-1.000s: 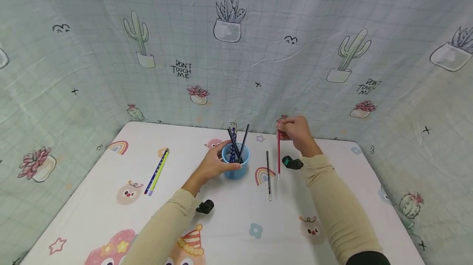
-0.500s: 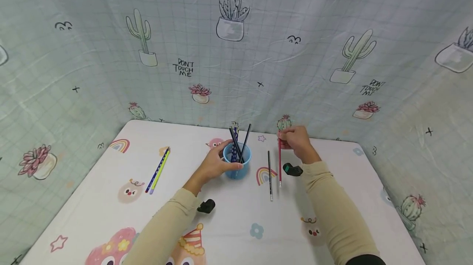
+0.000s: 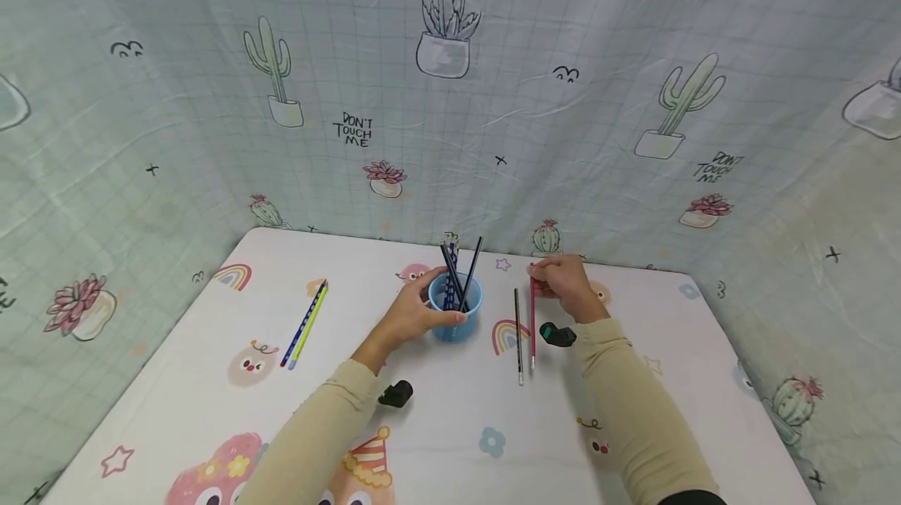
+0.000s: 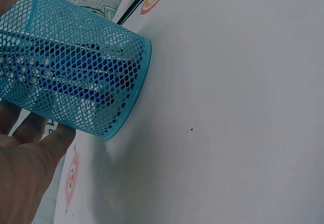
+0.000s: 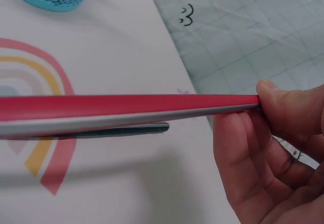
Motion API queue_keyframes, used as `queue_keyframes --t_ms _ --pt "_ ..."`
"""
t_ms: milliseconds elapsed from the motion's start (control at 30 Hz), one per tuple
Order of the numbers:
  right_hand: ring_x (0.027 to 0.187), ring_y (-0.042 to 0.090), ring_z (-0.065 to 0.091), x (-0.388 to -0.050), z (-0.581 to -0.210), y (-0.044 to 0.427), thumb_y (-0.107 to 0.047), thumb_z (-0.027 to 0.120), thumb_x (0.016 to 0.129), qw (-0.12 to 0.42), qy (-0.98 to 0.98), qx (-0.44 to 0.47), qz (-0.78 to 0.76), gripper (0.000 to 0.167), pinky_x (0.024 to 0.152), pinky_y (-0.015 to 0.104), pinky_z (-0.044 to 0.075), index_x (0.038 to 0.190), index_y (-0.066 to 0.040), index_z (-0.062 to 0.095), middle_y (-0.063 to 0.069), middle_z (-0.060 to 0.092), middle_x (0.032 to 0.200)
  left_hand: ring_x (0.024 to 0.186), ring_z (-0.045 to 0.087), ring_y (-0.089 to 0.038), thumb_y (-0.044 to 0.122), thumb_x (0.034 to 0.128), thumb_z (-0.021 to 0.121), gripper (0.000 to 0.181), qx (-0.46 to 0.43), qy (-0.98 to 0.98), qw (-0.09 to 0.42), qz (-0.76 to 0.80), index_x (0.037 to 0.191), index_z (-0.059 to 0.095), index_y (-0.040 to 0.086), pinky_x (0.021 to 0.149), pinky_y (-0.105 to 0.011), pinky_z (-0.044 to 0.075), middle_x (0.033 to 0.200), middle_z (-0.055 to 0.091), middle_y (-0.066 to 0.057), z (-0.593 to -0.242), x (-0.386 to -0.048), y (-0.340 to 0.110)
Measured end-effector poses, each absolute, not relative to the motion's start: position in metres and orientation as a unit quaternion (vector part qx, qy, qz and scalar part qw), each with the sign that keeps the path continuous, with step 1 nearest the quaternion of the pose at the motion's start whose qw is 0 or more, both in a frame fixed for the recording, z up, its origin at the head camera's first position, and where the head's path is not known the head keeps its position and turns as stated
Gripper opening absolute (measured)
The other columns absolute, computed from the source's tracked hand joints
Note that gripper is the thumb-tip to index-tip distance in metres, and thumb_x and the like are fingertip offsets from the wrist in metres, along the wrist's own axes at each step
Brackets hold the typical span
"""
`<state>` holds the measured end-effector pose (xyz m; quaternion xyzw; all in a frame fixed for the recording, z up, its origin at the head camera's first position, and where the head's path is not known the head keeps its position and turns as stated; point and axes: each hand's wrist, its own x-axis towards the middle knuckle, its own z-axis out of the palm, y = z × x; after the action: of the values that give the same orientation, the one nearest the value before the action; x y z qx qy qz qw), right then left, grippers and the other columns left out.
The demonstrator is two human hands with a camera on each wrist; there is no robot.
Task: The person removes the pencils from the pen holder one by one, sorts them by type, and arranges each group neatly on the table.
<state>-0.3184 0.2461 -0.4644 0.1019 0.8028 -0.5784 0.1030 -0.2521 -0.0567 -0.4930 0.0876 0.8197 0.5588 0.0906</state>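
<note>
I have the left hand (image 3: 410,313) clamped on the blue mesh cup (image 3: 454,331), its thumb on the near side and its fingers round the left. The cup is upright in the far half of the worktop (image 3: 549,435), roughly midway between the left and right edges, and holds dark pencils (image 3: 475,259) and blue patterned pencils (image 3: 448,298), their tops sticking out above its rim. My right hand (image 3: 567,284) is clamped too: thumb and fingers pinch the far end of the red pencil (image 3: 533,325), right of the cup and close to the far edge. Its pale end points towards the near edge; I cannot tell whether that end touches the worktop. Just beside it, on the cup side, a black pencil (image 3: 518,337) lies almost parallel. Over towards the left edge, a blue pencil (image 3: 304,323) and a yellow-green pencil (image 3: 310,324) lie slanted, side by side. Behind the far edge I see a cactus-print cloth (image 3: 450,137) rising
</note>
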Motion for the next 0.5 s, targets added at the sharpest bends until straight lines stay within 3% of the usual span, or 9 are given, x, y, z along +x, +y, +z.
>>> queue_keyframes --t_ms 233,500 --pt "0.078 0.016 0.065 -0.317 -0.478 0.247 -0.017 0.069 0.101 0.113 0.809 0.118 -0.564 0.029 0.069 0.023 0.060 0.120 0.003 0.072 0.006 0.069 0.097 0.149 0.046 -0.039 0.042 0.0769 0.093 0.101 0.088 0.821 0.088 0.557 0.161 0.039 0.028 0.115 -0.057 0.046 0.166 0.041 -0.010 -0.494 -0.251 -0.057" --pt "0.077 0.015 0.063 -0.319 -0.490 0.247 -0.016 0.069 0.100 0.123 0.809 0.128 -0.560 0.027 0.067 0.024 0.058 0.118 0.003 0.073 0.004 0.070 0.091 0.148 0.046 -0.040 0.043 0.0775 0.092 0.101 0.086 0.824 0.088 0.553 0.161 0.039 0.028 0.114 -0.057 0.047 0.166 0.041 -0.013 -0.491 -0.250 -0.057"
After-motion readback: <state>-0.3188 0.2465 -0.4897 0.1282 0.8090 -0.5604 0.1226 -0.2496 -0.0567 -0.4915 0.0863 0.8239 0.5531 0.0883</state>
